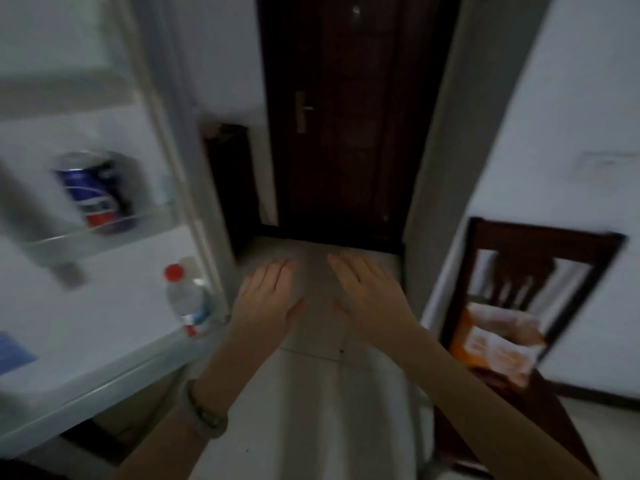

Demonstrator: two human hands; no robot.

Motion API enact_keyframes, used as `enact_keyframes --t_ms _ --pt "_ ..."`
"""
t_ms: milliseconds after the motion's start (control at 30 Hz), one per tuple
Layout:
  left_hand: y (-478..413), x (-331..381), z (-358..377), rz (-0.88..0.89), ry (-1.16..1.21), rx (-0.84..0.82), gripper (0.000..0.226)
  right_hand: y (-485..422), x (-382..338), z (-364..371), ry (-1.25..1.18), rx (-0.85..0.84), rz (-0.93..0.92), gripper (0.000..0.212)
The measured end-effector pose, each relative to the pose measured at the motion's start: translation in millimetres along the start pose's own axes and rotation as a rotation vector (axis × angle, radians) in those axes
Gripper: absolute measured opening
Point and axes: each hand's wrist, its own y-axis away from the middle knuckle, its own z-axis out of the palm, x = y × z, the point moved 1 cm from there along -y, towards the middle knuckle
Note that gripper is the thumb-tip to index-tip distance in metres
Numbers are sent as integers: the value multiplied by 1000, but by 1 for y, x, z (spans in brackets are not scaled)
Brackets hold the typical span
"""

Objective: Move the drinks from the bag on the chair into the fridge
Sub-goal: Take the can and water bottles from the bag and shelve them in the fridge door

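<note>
The open fridge door (114, 334) fills the left side. A blue, red and white can (95, 192) stands on its upper door shelf. A clear bottle with a red cap (188, 299) stands in the lower shelf near the door's edge. An orange and white bag (498, 341) sits on the dark wooden chair (540, 244) at the right. My left hand (268, 299) and my right hand (370, 292) hover flat over the floor between fridge and chair, palms down, fingers together and extended, holding nothing.
A dark wooden entry door (346, 116) stands straight ahead beyond the pale tiled floor (311, 410). A grey wall edge (443, 168) separates the doorway from the chair. A bead bracelet (204, 414) is on my left wrist. The picture is blurred.
</note>
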Motion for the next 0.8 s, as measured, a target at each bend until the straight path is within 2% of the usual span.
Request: enact_keyframes --t_ms 100,200,267,367,567,800 --pt "-27 77 36 76 78 -36 57 61 63 -31 86 7 134 66" --pt "-44 162 66 141 137 -75 59 123 123 -65 145 1 248 62" --pt "-49 216 86 168 149 -117 61 163 162 -85 190 -13 310 58" --pt "-51 280 116 169 212 -160 59 219 212 -106 193 -31 385 63" --pt "-52 354 165 151 280 -288 61 290 288 -118 195 -69 492 67" --pt "-84 396 241 174 310 -379 60 315 370 -91 139 -100 595 65"
